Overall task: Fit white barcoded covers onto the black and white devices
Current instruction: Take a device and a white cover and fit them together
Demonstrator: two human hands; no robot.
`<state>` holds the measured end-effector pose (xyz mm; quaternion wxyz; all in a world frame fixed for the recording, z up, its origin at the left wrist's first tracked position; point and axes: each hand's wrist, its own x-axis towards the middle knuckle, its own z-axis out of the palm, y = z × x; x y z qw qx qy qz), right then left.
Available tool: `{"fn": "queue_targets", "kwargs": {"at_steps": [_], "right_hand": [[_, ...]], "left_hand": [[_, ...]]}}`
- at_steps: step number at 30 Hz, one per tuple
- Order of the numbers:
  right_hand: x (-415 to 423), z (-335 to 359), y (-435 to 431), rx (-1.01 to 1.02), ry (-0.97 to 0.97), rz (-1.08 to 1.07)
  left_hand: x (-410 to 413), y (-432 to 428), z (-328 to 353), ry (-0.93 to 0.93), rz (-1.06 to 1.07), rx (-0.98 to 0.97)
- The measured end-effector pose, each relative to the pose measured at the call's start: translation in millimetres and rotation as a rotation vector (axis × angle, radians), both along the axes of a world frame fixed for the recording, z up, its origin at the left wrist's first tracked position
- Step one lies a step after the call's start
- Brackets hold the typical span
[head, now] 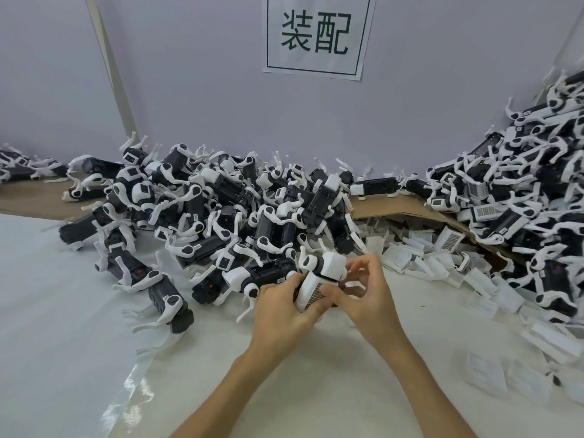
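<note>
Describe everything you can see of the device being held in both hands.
The held device is plastic-looking, white shell over a black body, with a round black-centred joint and thin white legs. A white barcoded cover lies against its side. It is tilted just above the pale table sheet; the left hand grips it, the right hand pinches its end.

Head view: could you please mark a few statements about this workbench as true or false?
1. The left hand and the right hand both hold one device. True.
2. A barcoded cover sits against that device. True.
3. Spare covers lie left of the hands. False: the loose covers lie to the right.
4. The wall behind is bare. False: a paper sign hangs there.
</note>
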<state>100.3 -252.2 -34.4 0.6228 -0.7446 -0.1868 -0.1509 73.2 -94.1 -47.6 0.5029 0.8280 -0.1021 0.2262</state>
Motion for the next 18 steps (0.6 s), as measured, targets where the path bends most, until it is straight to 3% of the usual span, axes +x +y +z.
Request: {"fn": "queue_targets", "kwargs": {"at_steps": [6,18], "right_hand": [[-3.5,-4.7,11.2,-0.008,0.118,0.137],[-2.3,-1.2,11.9,0.059,0.111,0.053]], "left_hand": [[0.4,5.2,6.3,0.224,-0.176,-0.315],[2.6,-2.5,-5.0,0.305,-0.254,-0.300]]}}
